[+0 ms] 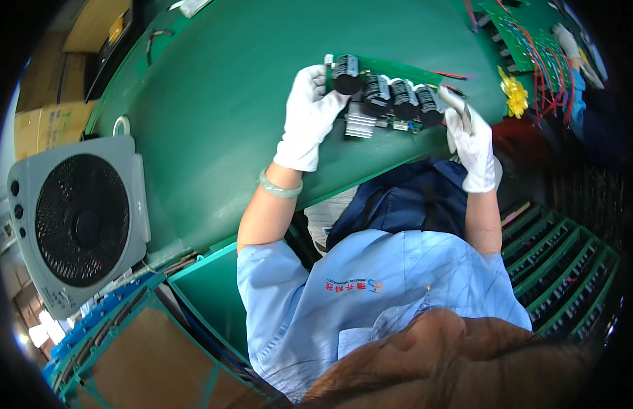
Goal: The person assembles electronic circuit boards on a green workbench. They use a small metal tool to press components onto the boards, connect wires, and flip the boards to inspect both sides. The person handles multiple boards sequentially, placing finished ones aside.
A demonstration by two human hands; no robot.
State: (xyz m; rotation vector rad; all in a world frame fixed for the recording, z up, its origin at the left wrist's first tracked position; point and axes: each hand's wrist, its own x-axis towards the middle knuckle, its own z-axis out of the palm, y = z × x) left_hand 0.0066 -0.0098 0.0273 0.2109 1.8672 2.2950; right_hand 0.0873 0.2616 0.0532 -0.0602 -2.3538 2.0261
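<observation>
A green circuit board [402,69] is tilted up over the green table, its row of black cylindrical capacitors [404,100] facing me. A finned silver heat sink [359,121] sits at its lower left. My left hand [310,112], in a white glove, grips the board's left end, thumb beside the leftmost capacitor. Near the right end is my gloved right hand [476,146], closed around a slim grey tool [466,117] whose exact kind I cannot make out. Short red and black wires [454,75] stick out from the board's right end.
A grey box fan [84,218] stands at the left by the green table [214,102]. At the far right, another person's gloved hand [566,39] is near a wired green board [524,48]. A yellow bundle [513,94] lies near the table edge; a slotted green rack [562,266] stands lower right.
</observation>
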